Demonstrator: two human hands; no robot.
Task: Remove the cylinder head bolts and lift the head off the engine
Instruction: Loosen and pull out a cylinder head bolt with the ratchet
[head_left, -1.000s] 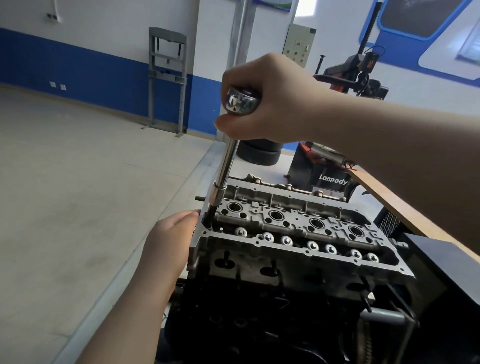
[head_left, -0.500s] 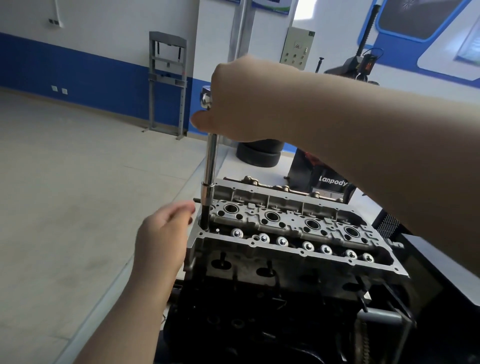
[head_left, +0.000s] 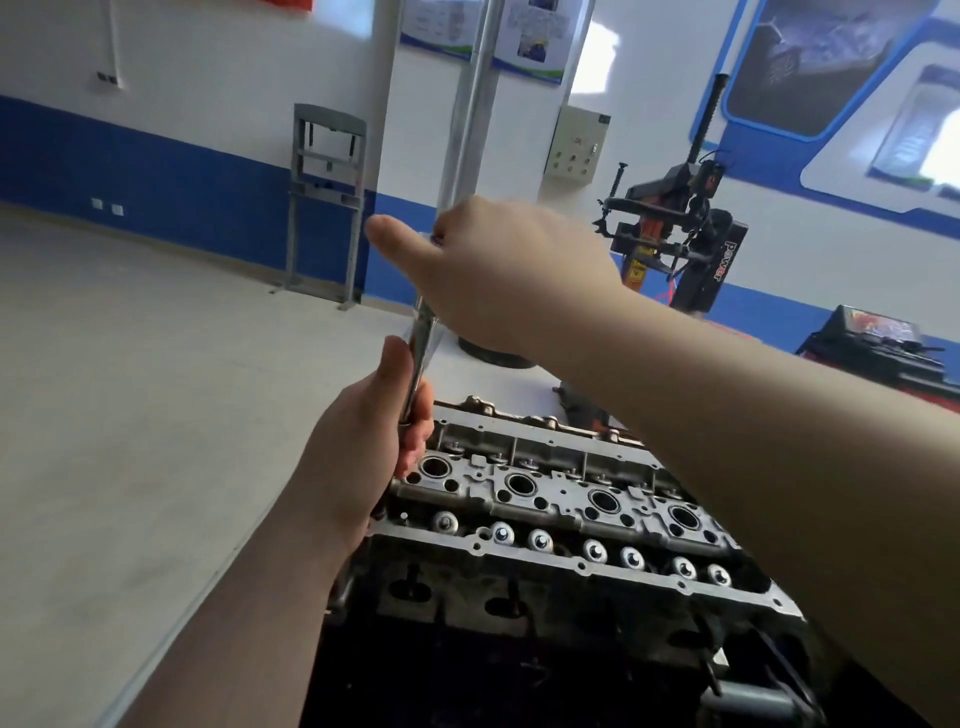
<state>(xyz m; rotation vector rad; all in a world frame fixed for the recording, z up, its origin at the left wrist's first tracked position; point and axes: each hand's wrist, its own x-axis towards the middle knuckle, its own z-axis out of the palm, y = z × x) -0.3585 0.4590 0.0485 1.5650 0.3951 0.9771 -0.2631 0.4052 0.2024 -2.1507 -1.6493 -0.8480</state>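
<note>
- A person's right hand (head_left: 514, 275) reaches across from the right and closes over the top of a chrome extension bar (head_left: 422, 353); the thumb juts out to the left, and the tool's head is hidden under the palm.
- The left hand (head_left: 363, 447) comes up from below and wraps round the lower part of the bar, thumb lying up along the shaft, fingers curled behind it.
- The bar stands nearly upright, leaning slightly, above the left end of the cylinder head (head_left: 566, 499); its lower tip is covered by the left hand, so whether it sits on a bolt cannot be told.
- The head is in place on the dark engine (head_left: 519, 654), at lower centre, running back and to the right.
- Four round wells show along its top, with a row of shiny valve tips (head_left: 592, 550) along the near side.
- Behind, a grey frame (head_left: 324, 208) stands against the blue-and-white wall, a control box (head_left: 575, 143) hangs beside a metal column, and a black tyre changer (head_left: 680, 239) stands at right.
</note>
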